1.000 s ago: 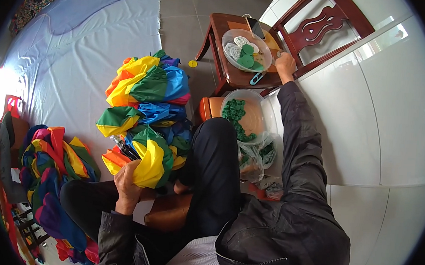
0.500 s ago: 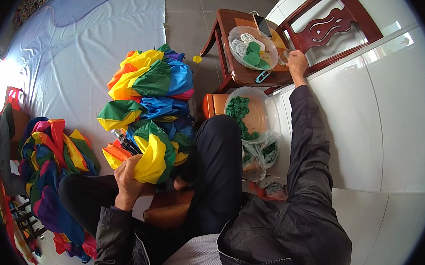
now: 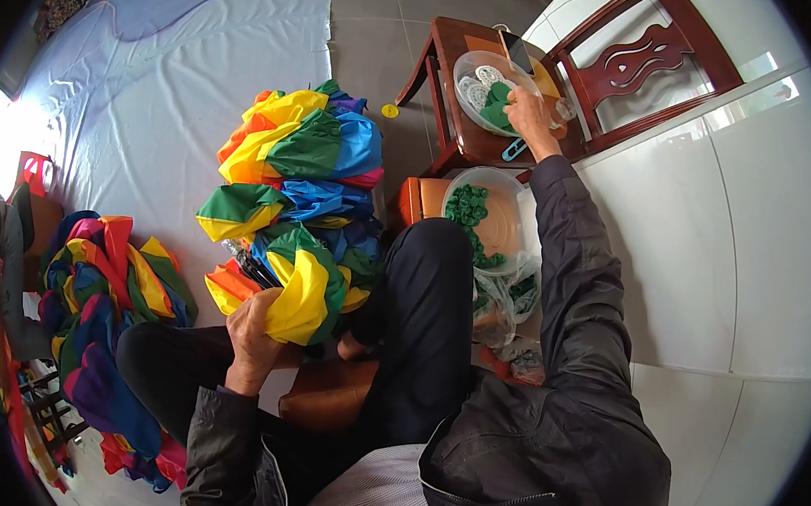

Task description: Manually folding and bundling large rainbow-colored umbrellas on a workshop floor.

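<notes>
From my remote station I find the two hands well apart. The left hand (image 3: 254, 336), lower left of centre, is closed on the near edge of the rainbow fabric bundle (image 3: 297, 292), which fills the middle of the frame left of the raised knee (image 3: 431, 264). The right hand (image 3: 530, 116), upper right, is bent over the clear bowl (image 3: 466, 72) with its fingers down at the green discs (image 3: 495, 114); the fingertips are hidden, and I cannot tell whether they pinch anything.

Risks noted:

1. The discs lie overlapped and look thin. In my judgement, more than one could come up together.

2. The bowl stands near the front edge of the wooden seat (image 3: 450, 45). A wrist catching its rim could tip it, or push the blue tool (image 3: 514, 150) beside it off the edge.

3. The open tub (image 3: 523, 214) stands below the right forearm. A dropped disc could land among its green gathered pieces (image 3: 470, 207).

4. The bundle is loosely heaped. Should the left grip slacken, folds could slump, and the dark rods (image 3: 256, 267) showing at its left might snag the cloth.
</notes>
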Available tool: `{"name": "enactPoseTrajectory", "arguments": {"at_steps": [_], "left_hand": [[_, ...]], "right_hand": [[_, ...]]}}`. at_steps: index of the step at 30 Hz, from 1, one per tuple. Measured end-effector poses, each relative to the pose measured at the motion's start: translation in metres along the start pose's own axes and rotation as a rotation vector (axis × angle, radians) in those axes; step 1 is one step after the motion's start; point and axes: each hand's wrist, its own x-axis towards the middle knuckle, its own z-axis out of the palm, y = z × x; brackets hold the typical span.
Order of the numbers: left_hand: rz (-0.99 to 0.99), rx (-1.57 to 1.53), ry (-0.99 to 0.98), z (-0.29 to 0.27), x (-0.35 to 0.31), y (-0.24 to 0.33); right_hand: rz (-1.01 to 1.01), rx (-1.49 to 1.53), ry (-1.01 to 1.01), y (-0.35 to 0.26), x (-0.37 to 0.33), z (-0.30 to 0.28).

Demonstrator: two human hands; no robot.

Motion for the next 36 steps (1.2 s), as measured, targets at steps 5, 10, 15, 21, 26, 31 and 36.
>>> {"name": "enactPoseTrajectory", "arguments": {"at_steps": [5,10,15,21,26,31,36], "left_hand": [[0.028,-0.023,0.003,0.002,0.004,0.003],[0.038,-0.007,0.001,0.003,0.004,0.000],[0.022,-0.001,-0.009,0.001,0.003,0.001],[0.011,-0.015,-0.011,0.005,0.002,-0.002],[0.005,-0.006,-0.019,0.005,-0.002,-0.006],[0.012,-0.038,-0.030,0.010,0.002,-0.004],[0.032,-0.043,-0.024,0.004,0.002,-0.003]], "right_hand": [[0.062,-0.070,-0.133,-0.005,-0.002,-0.010],[0.094,-0.042,-0.090,-0.001,0.000,-0.007],[0.167,0.059,-0.130,-0.008,-0.001,-0.010],[0.151,0.121,-0.007,0.009,-0.003,-0.007],[0.138,0.137,0.035,0.011,0.001,-0.006],[0.272,0.211,0.100,0.028,0.001,-0.014],[0.245,0.437,0.104,-0.007,-0.008,-0.026]]}}
